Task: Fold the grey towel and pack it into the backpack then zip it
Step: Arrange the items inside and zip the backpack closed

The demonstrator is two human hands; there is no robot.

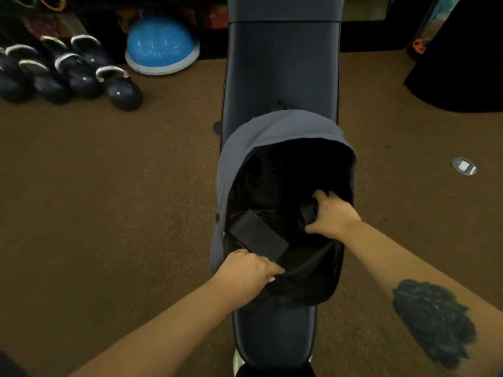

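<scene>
A grey backpack [272, 129] lies on a padded bench [283, 63] with its main compartment wide open and its black lining showing. My left hand [245, 270] pinches the near edge of the opening. My right hand [333, 213] reaches inside the right part of the compartment, closed around a dark rolled bundle [309, 212] that looks like the folded grey towel; most of it is hidden in the dark interior. A flat dark rectangular item [258, 236] lies inside at the left.
The bench runs down the middle of brown carpet. Several kettlebells [79, 74] and a blue balance dome [160, 44] sit at the far left. A small silver disc [464, 166] lies on the floor to the right, and a large black object [462, 63] stands at far right.
</scene>
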